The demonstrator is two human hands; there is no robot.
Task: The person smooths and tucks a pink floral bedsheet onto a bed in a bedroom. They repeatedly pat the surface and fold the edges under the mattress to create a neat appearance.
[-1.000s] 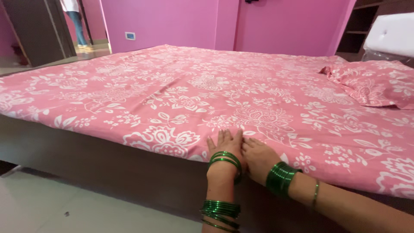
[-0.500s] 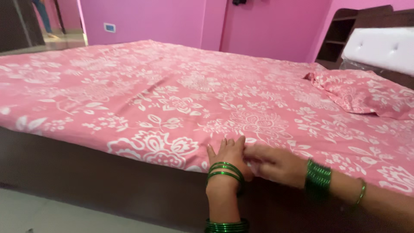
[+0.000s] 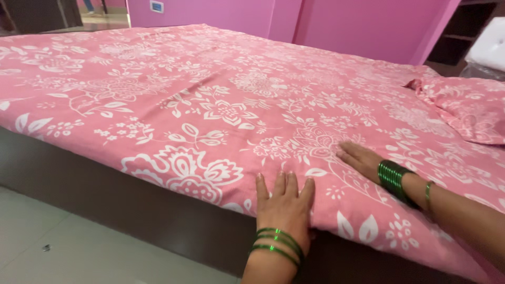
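Bedsheet [image 3: 226,100], left hand [image 3: 286,202], right hand [image 3: 360,158] pressed flat

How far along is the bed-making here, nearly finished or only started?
Mostly done, it seems: the pink floral cotton bedsheet lies spread over the whole bed, with faint creases near the middle. In hand: the left hand presses flat on the sheet at the near edge, and the right hand lies flat further in. Left: the matching pink floral pillow at the right looks rumpled.
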